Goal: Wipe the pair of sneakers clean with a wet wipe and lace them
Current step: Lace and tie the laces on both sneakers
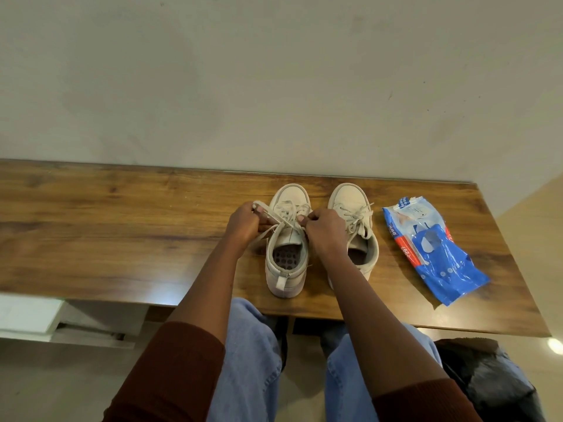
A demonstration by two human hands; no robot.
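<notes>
Two off-white sneakers stand side by side on the wooden table (122, 226), toes toward the wall. My left hand (243, 223) grips a loop of lace at the left side of the left sneaker (286, 269). My right hand (326, 229) pinches the other lace end at that shoe's right side, partly covering the gap between the shoes. The laces cross over the left sneaker's tongue. The right sneaker (350, 202) shows a tied bow of laces. A blue wet wipe pack (432, 248) lies flat to the right of the shoes.
The table's back edge meets a plain grey wall. A black bag (493, 382) sits on the floor at the lower right, below the table's front edge. A white shelf unit (30, 315) stands under the table at the left. My knees in blue jeans are under the table edge.
</notes>
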